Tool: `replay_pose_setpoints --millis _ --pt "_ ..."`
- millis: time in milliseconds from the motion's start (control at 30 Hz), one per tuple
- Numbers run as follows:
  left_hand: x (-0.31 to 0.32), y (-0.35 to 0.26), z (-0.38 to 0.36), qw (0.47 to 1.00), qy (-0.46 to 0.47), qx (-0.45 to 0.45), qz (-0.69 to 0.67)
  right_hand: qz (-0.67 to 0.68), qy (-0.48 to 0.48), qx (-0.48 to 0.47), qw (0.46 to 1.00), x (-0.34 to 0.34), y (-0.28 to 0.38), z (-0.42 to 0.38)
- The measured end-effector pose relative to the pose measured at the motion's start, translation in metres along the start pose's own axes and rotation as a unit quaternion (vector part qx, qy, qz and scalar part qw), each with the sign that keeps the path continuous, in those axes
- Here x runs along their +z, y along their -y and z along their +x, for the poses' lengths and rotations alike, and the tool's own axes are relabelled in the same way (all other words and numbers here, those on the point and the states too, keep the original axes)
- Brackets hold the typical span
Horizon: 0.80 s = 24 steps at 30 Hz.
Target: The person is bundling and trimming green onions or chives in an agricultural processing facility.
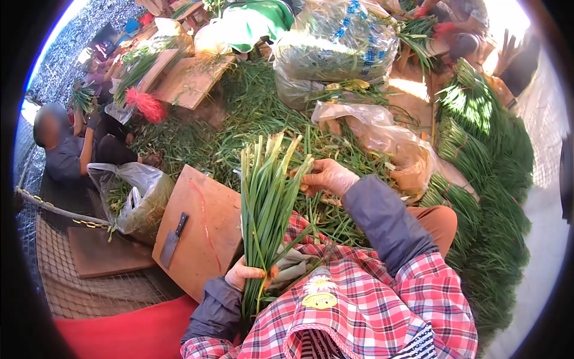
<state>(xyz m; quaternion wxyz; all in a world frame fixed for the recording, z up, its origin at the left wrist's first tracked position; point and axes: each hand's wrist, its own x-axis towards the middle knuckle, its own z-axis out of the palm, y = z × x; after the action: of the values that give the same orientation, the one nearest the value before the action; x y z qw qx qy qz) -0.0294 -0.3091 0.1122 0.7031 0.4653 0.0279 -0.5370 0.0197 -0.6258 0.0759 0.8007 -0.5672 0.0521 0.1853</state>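
My left hand (246,272) is wrapped round the lower part of a bunch of long green stalks (263,203), which stands upright with its pale ends at the top. At the upper right side of the bunch, my right hand (327,178) has its fingers bent together by a pale stalk end; whether they grip it is hard to make out. To the left, a tilted wooden board (200,230) carries a cleaver (173,240) with a black handle and a thin red strand (206,224).
Loose leaves (239,107) cover the ground ahead. Tied green bundles (472,149) are piled at the right. An open plastic bag (140,200) stands at the left near a seated person (66,155). A large filled bag (338,51) and other people (469,24) are farther back.
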Motion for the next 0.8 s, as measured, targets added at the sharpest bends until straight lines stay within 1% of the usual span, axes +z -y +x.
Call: replay_pose_setpoints --millis 100,233,267,300,333,367,433,467,500,567,600,633,700,733,767,800 --pt "-0.017 0.01 0.005 0.998 0.058 0.006 -0.02 0.099 -0.055 -0.053 0.992 0.012 -0.019 0.004" --pt "-0.024 0.015 0.007 0.997 0.068 -0.006 -0.034 0.063 -0.103 -0.059 0.991 0.015 -0.019 0.002" --pt "-0.024 0.016 0.006 0.998 0.058 -0.006 -0.032 0.029 -0.106 -0.062 0.992 0.014 -0.016 -0.001" --pt "-0.022 0.016 0.004 0.998 0.051 0.002 -0.032 -0.052 -0.128 -0.095 0.986 0.013 -0.017 0.001" --pt "-0.026 0.018 0.003 0.998 0.049 -0.001 -0.048 -0.182 -0.162 -0.128 0.961 0.003 -0.015 0.002" --pt "-0.03 0.02 0.0 0.997 0.048 -0.005 -0.064 -0.309 -0.192 -0.158 0.918 -0.012 -0.014 0.0" --pt "-0.036 0.02 -0.005 0.997 0.041 0.003 -0.066 -0.369 -0.281 -0.229 0.856 -0.062 -0.024 0.002" --pt "-0.039 0.021 -0.008 0.997 0.037 0.008 -0.067 -0.525 -0.329 -0.152 0.77 -0.089 -0.023 0.003" --pt "-0.041 0.022 -0.011 0.997 0.032 0.011 -0.064 -0.66 -0.362 -0.07 0.654 -0.116 -0.026 0.0" --pt "-0.045 0.018 -0.019 0.998 0.024 0.018 -0.052 -0.703 -0.316 0.085 0.632 -0.169 -0.058 -0.005" --pt "-0.044 0.014 -0.025 0.999 0.001 0.003 -0.042 -0.729 -0.259 0.12 0.623 -0.146 -0.051 -0.017" --pt "-0.043 0.011 -0.028 0.999 -0.009 -0.001 -0.033 -0.749 -0.199 0.156 0.612 -0.108 -0.039 -0.034" --pt "-0.043 0.005 -0.031 0.999 -0.031 -0.012 -0.014 -0.705 -0.158 0.147 0.676 -0.065 -0.031 -0.037" --pt "-0.044 0.004 -0.03 0.999 -0.03 -0.015 -0.014 -0.658 -0.106 0.154 0.729 -0.04 -0.025 -0.037" --pt "-0.039 0.003 -0.03 0.999 -0.049 -0.015 -0.013 -0.609 -0.055 0.156 0.776 -0.019 -0.022 -0.035" --pt "-0.03 0.0 -0.029 0.998 -0.068 -0.01 -0.012 -0.518 -0.061 0.086 0.849 -0.005 -0.032 -0.035"
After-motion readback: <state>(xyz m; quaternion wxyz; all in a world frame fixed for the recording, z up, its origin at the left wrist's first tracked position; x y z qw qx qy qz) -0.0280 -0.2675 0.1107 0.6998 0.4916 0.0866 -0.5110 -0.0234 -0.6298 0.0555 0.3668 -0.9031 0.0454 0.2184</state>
